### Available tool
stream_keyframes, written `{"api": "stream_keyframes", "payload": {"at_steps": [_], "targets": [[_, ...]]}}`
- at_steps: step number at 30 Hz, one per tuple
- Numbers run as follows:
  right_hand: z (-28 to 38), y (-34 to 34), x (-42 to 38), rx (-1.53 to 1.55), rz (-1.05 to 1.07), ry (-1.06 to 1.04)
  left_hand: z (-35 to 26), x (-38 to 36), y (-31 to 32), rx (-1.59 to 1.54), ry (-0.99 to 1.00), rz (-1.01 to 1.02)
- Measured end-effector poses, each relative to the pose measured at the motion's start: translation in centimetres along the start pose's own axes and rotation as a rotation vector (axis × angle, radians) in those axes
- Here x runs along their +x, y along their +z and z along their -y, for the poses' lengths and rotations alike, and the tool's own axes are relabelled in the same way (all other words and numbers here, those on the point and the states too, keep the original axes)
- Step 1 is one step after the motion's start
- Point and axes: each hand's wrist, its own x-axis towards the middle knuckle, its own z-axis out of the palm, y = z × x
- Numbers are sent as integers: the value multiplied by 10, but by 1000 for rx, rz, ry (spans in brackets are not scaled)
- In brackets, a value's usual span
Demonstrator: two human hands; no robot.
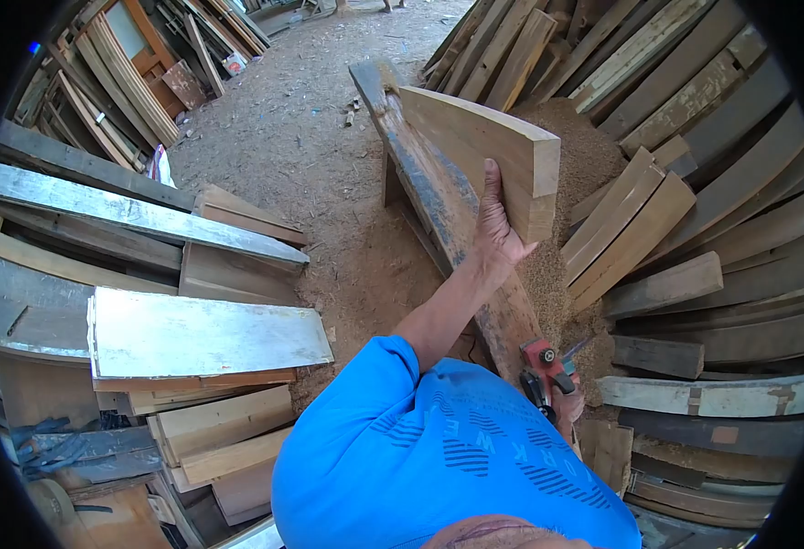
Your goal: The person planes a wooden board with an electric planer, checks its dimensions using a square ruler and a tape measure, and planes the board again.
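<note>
My left hand [501, 236] grips a thick wooden board [471, 133] near its close end, with the thumb along the broad face and the other fingers largely hidden. The board stands on edge over a long, worn wooden bench [429, 188]. Close to my body, my right hand [567, 405] holds a red and black electric planer [538, 359] at the near end of the bench. The planer's underside is hidden, and only part of that hand shows.
Stacked planks [713, 284] line the right side, beside a heap of wood shavings [585, 137]. At left lie more boards, including a white-faced panel [210, 334]. Dusty ground [265, 119] stretches ahead, scattered with chips.
</note>
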Motion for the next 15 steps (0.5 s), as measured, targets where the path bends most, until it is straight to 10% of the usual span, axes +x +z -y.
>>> {"api": "stream_keyframes", "payload": {"at_steps": [15], "targets": [[0,-1,-2,-47,-22,-18,-14,-14,-17,120,12,33]]}}
